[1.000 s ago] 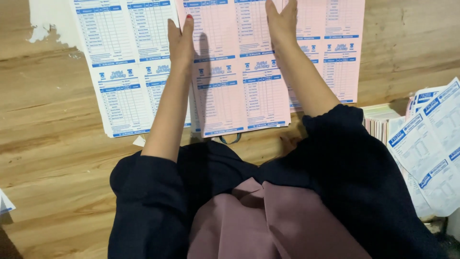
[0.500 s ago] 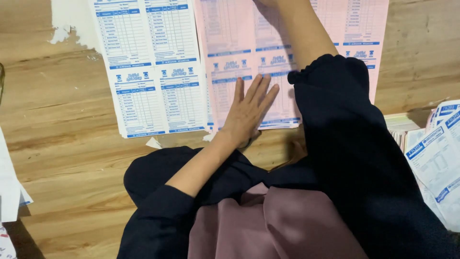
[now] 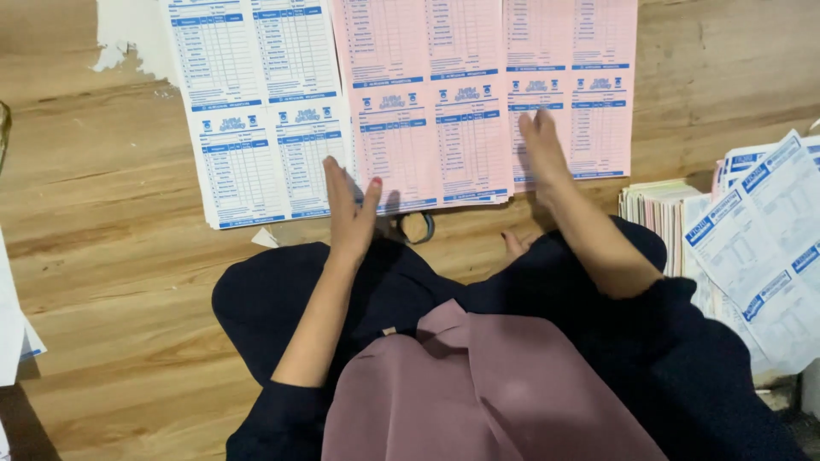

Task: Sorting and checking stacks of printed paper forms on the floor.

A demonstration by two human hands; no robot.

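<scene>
Wood-plank floor (image 3: 102, 282), pale brown, carries everything. Across its far edge we see three overlapping paper piles: white printed form sheets with blue headers (image 3: 256, 111) at left, a pink printed form stack (image 3: 427, 111) in the middle, a second pink sheet (image 3: 589, 77) toward the right. Near the right edge sits a fanned pile of white and pastel forms (image 3: 752, 248).

Left hand (image 3: 348, 205) lies flat and open on the near edge where white meets pink, gripping nothing. Right hand (image 3: 542, 149) likewise flat, fingers spread, pressing the right pink sheet.

Risk, as we judge it: loose sheets sliding askew under the pressing palms.

Half a second back, only the left hand showed, further right on pink; the right reached farther away.
</scene>
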